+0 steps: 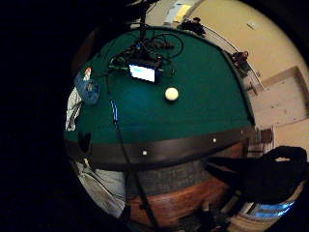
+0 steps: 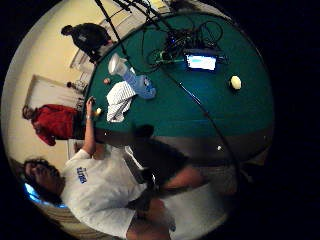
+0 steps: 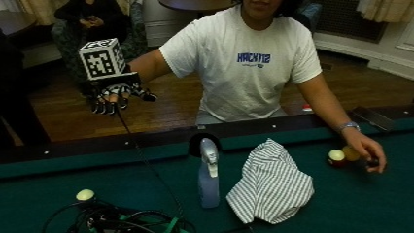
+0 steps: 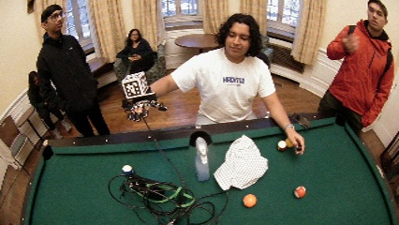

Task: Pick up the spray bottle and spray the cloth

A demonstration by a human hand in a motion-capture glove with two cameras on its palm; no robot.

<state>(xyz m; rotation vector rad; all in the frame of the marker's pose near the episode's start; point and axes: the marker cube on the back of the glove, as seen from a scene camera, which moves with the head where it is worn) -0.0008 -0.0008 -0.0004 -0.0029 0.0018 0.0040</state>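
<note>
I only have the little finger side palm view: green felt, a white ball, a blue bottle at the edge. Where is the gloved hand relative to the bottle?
Observer: The gloved right hand is raised beyond the table rail, away from the spray bottle and holding nothing.
Operator: Is the bottle upright?
Observer: Yes, it stands upright on the felt near the rail.
Operator: Where is the cloth?
Observer: The striped cloth lies crumpled right beside the bottle, on the side of the bare left hand.

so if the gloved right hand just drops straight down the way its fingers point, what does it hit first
Probably nothing on the table: the black-gloved right hand hangs fingers-down outside the dark wooden table rail, so likely the wooden floor, though depth is unclear.
</note>
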